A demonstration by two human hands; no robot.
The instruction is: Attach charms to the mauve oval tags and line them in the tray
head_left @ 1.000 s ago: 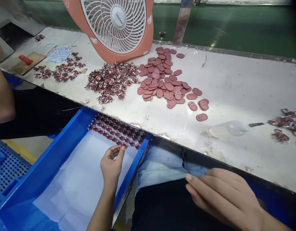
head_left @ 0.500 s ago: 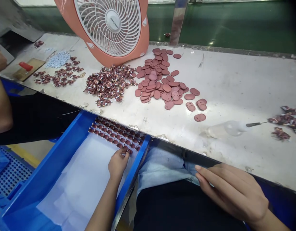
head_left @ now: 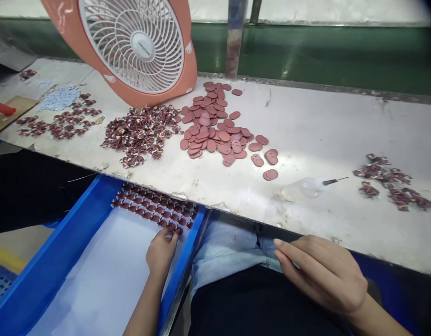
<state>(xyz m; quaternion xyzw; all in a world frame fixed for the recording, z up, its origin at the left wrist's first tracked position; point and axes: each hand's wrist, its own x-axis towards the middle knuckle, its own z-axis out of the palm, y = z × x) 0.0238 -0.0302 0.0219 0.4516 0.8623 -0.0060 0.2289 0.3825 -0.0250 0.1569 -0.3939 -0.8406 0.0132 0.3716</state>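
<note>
Though at left hand [head_left: 161, 253], piece [head_left: 179, 230] half-hidden

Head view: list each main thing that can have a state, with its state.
Left hand, pinching a brown piece in the tray
Right hand, fingers together; grip unclear
Tray, part filled with rows
Bottle, lying on its side
Fan, standing; running or not unclear
Ovals, loose, some overlapping
Blue bits, loose, heaped

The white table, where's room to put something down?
The widest bare patch is at the back right, between the reddish ovals, the green strip, the bottle and the dark bunch. A thinner one runs along the front edge, beyond the right hand. It's crowded around the fan, dark pile and ovals.
</note>
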